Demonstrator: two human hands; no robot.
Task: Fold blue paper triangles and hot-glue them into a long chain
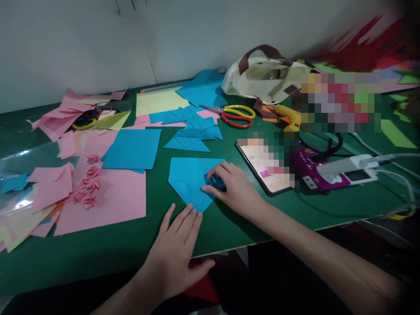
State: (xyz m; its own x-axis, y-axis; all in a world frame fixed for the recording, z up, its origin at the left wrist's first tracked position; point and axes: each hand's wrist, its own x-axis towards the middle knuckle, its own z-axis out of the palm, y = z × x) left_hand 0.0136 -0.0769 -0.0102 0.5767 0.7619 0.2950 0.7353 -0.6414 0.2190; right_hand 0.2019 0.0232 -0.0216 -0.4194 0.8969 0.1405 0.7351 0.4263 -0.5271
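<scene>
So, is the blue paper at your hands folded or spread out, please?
Folded: the blue paper slants in to a point at its near end, and creases show.

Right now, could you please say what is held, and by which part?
The right hand pinches a dark blue object by its sides; the left hand grips nothing.

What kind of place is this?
Probably a paper craft table: there are red-and-yellow scissors, little pink paper roses, and a folded blue sheet under the hands, left and right.
</scene>
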